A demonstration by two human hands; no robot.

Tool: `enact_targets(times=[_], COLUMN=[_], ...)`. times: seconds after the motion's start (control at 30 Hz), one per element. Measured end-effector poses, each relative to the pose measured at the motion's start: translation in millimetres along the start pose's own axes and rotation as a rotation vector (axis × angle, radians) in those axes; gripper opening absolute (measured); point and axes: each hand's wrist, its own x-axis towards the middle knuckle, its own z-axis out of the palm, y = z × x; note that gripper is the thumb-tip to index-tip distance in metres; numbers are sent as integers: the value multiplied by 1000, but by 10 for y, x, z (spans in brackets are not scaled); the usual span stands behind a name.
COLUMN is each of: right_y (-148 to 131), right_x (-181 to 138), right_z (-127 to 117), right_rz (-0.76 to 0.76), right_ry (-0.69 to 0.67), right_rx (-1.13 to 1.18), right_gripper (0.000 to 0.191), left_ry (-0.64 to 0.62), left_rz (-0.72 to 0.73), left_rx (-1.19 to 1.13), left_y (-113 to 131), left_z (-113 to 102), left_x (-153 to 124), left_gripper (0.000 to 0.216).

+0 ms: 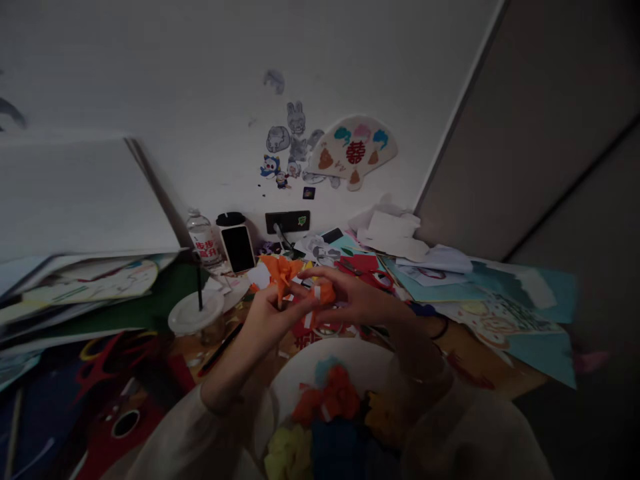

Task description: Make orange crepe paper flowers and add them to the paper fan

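In front of me my left hand (267,313) is closed on an orange crumpled paper flower (281,268), whose petals flare above the fingers. Close beside it, my right hand (357,298) curls its fingers round a second orange paper piece (326,293) with a small white strip on it. The left fingertips reach across to this piece, and it is hard to tell whether they touch it. Below both hands, a white rounded board (285,380) bears more orange paper flowers (337,393), a yellow one (289,453) and dark blue paper (337,448).
Left of the hands stand a lidded cup with a straw (197,312), a bottle (204,240) and a phone (238,248). Red-handled scissors (383,279) lie among paper scraps behind. Painted sheets (500,320) cover the right side; a decorated fan (355,150) hangs on the wall.
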Motion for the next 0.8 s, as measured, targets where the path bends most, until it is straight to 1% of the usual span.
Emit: enact_targets(times=[0.1, 0.17, 0.23, 0.33, 0.37, 0.4, 0.43, 0.47, 0.5, 0.53, 0.6, 0.63, 0.67, 0.7, 0.8], right_y=[94, 178, 253, 310, 310, 300, 281, 254, 220, 183, 107, 73, 45, 23, -7], right_x=[67, 91, 90, 65, 58, 52, 48, 45, 41, 37, 22, 14, 6, -1, -15], right_z=[59, 81, 86, 66, 53, 38, 22, 7, -8, -19, -27, -24, -15, -4, 36], right_rz=[49, 72, 118, 154, 158, 165, 169, 162, 137, 96, -7, -42, -63, -75, -77], right_ry=[24, -11, -101, -273, -305, -304, -262, -191, -112, -44, 31, 52, 77, 117, 248], right_rx=[123, 147, 16, -310, -376, -402, -387, -331, -230, -102, 164, 267, 337, 380, 435], right_gripper=[60, 58, 54, 61, 63, 61, 55, 47, 43, 43, 54, 60, 62, 59, 43], left_ry=[51, 98, 140, 141, 133, 129, 127, 126, 127, 133, 147, 153, 157, 155, 128], left_rz=[-3, 19, 27, 13, 9, 8, 10, 10, 13, 16, 27, 31, 33, 32, 25], left_rx=[-87, -124, -129, -116, -105, -93, -81, -69, -60, -56, -54, -52, -48, -40, -7], left_y=[16, 18, 13, 8, 9, 11, 15, 20, 26, 31, 38, 40, 42, 44, 64], left_z=[2, -14, -40, -68, -69, -66, -60, -52, -43, -36, -28, -28, -30, -32, -33], left_x=[-7, -5, 0, 6, 6, 5, 3, 1, -2, -5, -10, -12, -15, -18, -37], left_gripper=[26, 26, 25, 22, 22, 22, 22, 22, 22, 22, 21, 21, 21, 21, 22])
